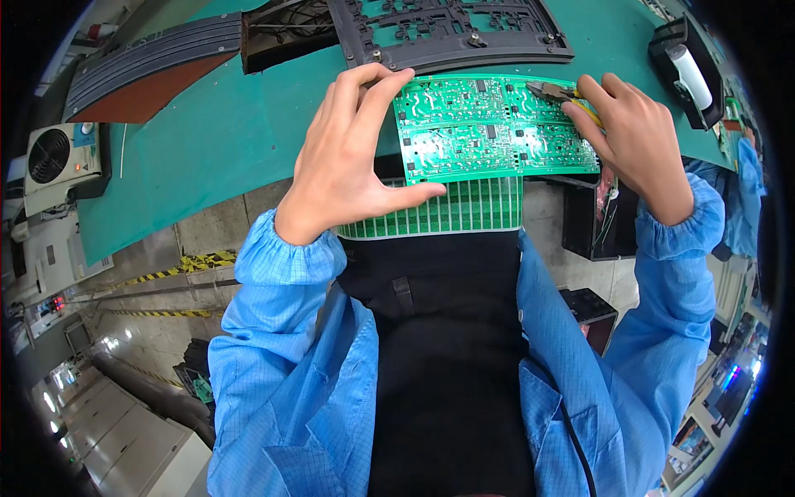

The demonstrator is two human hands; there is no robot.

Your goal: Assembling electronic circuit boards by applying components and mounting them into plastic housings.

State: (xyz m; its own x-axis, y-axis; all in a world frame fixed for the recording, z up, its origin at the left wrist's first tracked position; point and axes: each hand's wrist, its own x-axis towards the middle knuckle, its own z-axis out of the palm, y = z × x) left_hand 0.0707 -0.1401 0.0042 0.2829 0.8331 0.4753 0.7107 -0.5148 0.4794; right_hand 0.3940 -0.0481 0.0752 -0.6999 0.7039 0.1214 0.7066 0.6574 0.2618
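A green circuit board panel point(460, 145), covered with small soldered parts, is held up near the table's front edge. My left hand point(348, 157) is closed on its left end, fingers at the top corner and thumb at the lower edge. Over the panel's right end, my right hand point(636, 132) grips cutting pliers point(556, 91) with yellow handles. Their dark jaws point left and lie over the upper right part of the panel; whether they touch a part cannot be made out. Below the panel shows a green gridded sheet point(464, 212), partly covered by the panel and my left hand.
Behind the panel, a black fixture frame point(455, 64) rests on the green tabletop point(207, 157). A small fan unit point(62, 161) stands at the left. At the right are a black holder with a white roll point(689, 76) and, lower down, a black bin point(580, 219).
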